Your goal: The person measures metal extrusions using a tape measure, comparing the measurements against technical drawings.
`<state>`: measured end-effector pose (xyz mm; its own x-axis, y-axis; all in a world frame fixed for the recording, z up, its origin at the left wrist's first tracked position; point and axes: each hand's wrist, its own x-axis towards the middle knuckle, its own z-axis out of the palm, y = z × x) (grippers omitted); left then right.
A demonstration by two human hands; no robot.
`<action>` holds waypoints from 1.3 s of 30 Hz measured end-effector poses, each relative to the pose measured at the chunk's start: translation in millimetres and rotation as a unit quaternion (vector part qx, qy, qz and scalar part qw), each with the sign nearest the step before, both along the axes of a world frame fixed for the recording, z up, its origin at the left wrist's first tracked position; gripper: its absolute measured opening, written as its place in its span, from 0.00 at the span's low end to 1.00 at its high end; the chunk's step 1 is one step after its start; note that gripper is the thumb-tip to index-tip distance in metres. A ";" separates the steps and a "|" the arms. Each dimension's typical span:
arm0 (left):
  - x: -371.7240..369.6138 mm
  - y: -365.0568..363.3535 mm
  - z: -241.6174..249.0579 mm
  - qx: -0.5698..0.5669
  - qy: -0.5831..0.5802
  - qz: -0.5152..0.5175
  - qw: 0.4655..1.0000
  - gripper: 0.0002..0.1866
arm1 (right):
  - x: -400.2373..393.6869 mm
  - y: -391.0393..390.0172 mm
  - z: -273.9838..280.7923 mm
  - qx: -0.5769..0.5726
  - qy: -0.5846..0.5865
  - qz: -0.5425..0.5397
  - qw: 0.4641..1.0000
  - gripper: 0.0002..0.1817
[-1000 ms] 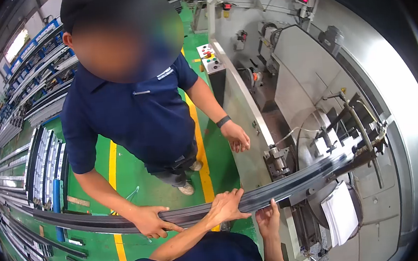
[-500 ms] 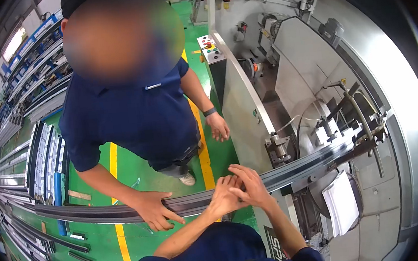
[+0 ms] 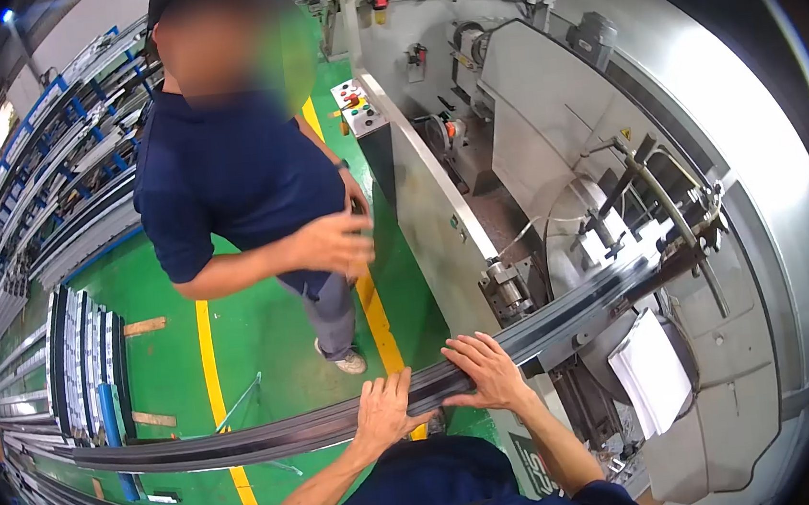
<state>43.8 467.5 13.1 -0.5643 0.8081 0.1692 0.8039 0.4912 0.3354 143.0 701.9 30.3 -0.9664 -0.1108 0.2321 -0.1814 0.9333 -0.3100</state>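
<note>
A long dark metal profile (image 3: 248,445) runs across the view in front of me, its right end in the machine. My left hand (image 3: 384,414) grips it near the middle, fingers bent over the far edge and thumb stretched to the right along the near side. Just to the right, my right hand (image 3: 487,374) lies on the same profile with its fingers spread and its thumb pointing left. A small gap separates the two hands. The undersides of both are hidden.
A co-worker (image 3: 244,180) stands across the profile, one forearm raised and that hand blurred. On the right is a large machine (image 3: 548,134) with a clamp arm (image 3: 675,205), a control panel (image 3: 358,105) and papers (image 3: 650,372). Racks (image 3: 69,157) and stacked profiles (image 3: 87,367) are at left.
My hands, earlier together above the profile, have parted and come down onto it. The co-worker's hand has left the profile and risen, and the co-worker has moved back.
</note>
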 end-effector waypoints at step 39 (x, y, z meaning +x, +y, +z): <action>-12.2 17.7 13.2 -0.043 -0.094 -0.045 0.994 0.49 | 6.4 258.0 -37.3 0.025 0.166 -0.523 0.836 0.42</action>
<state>31.6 485.2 26.3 -0.5038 0.8638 -0.0036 0.7736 0.4530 0.4431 149.4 959.9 -7.0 -0.4236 0.7373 0.5262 0.6739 0.6447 -0.3608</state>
